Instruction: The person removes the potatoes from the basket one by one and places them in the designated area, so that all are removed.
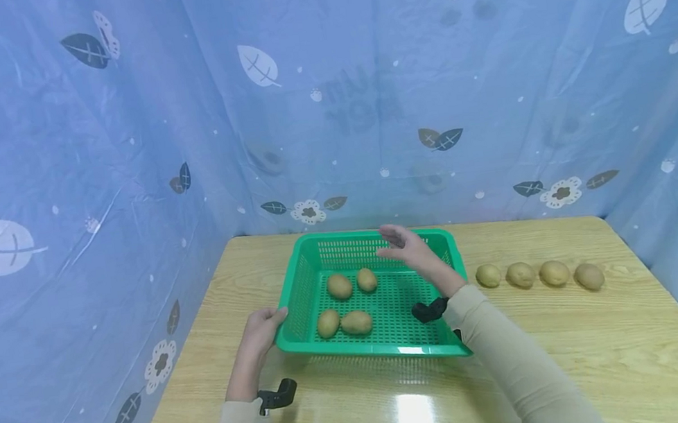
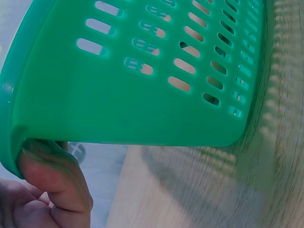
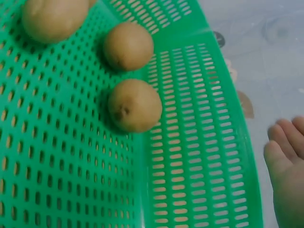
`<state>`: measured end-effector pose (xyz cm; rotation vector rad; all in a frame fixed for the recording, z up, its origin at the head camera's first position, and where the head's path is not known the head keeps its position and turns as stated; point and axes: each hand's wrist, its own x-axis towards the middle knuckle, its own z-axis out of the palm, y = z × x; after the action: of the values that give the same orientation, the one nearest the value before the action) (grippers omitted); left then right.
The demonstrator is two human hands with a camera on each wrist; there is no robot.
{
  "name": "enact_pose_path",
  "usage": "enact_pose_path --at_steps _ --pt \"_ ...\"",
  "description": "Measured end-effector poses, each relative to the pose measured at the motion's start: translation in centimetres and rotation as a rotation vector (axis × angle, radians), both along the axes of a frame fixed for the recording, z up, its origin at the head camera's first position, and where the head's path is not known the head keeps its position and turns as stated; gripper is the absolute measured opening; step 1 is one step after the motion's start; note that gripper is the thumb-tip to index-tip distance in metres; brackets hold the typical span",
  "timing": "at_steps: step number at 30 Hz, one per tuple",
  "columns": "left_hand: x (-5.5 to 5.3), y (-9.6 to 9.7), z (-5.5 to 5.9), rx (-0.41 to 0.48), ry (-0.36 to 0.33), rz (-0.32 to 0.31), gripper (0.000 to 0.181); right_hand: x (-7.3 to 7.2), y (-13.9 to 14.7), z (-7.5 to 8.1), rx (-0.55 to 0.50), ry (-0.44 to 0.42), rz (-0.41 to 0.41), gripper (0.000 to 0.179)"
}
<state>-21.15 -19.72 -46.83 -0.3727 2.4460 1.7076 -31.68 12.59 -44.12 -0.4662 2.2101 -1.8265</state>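
Note:
A green plastic basket with slotted walls sits at the middle of the table, and several potatoes lie on its floor toward the left. My left hand grips the rim at the near left corner; in the left wrist view its curled fingers come up under the rim. Over the far right part of the basket, my right hand is held with fingers extended and thumb apart, holding nothing. The right wrist view shows that hand beyond the basket's wall, with potatoes inside.
To the right of the basket, several more potatoes stand in a row on the wooden table. A blue patterned curtain encloses the back and sides. Each wrist carries a black camera mount.

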Motion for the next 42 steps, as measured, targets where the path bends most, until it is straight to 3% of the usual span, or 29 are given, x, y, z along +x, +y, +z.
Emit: enact_pose_path --at_steps 7,24,42 --pt "0.0 0.0 0.1 0.015 0.003 -0.008 0.038 -0.7 -0.7 -1.3 0.109 -0.065 0.086 0.076" --pt "0.1 0.0 0.4 0.020 0.002 -0.011 0.040 -1.8 -2.1 -4.4 0.280 -0.087 0.111 0.056" --pt "-0.1 0.0 -0.1 -0.004 0.004 -0.013 0.039 -2.3 -2.3 -5.9 0.341 -0.062 0.178 0.058"
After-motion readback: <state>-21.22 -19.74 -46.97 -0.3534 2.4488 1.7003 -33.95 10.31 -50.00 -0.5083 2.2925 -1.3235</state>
